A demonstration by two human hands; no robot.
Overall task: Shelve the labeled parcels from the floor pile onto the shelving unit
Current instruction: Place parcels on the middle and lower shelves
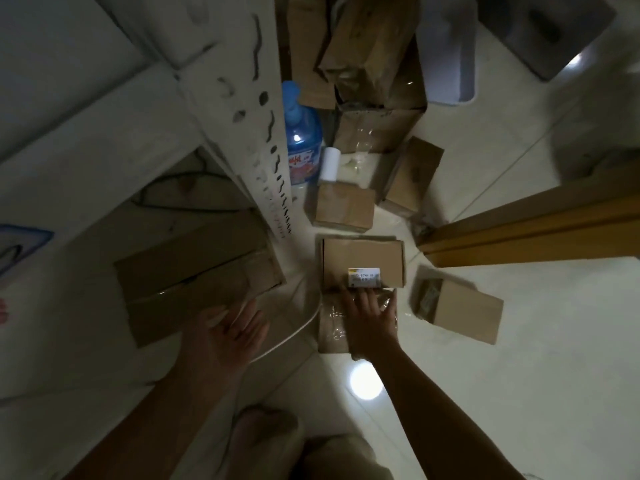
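From the head view, looking straight down: my right hand (pixel 372 320) lies spread on top of the taped parcel (pixel 334 327), fingers straight and reaching up to the near edge of the labelled box (pixel 362 261). It is flat on the wrapping and not closed round anything. The taped parcel sits on the floor (pixel 519 375), touching the labelled box on its near side. My left hand (pixel 232 327) is released too, palm loose and fingers fanned, at the near corner of the large carton (pixel 194 271) well to the left of the labelled box. That carton looks to me like it sits on the unit's low shelf, left of the white shelving upright (pixel 249 109), so I'd count it as shelved, though the dim light leaves me unsure. Plenty is left. Just beyond the labelled box is a small box (pixel 344 209), and beyond that to the right a tilted box (pixel 412 178). To the right of the labelled box lies a flat parcel (pixel 460 310), and far beyond it the stacked cartons (pixel 377 98). A blue bottle (pixel 303 140) and a white roll (pixel 329 164) stand beyond the labelled box by the upright. I'd say the job is early: one carton up, maybe, and the pile barely dented.
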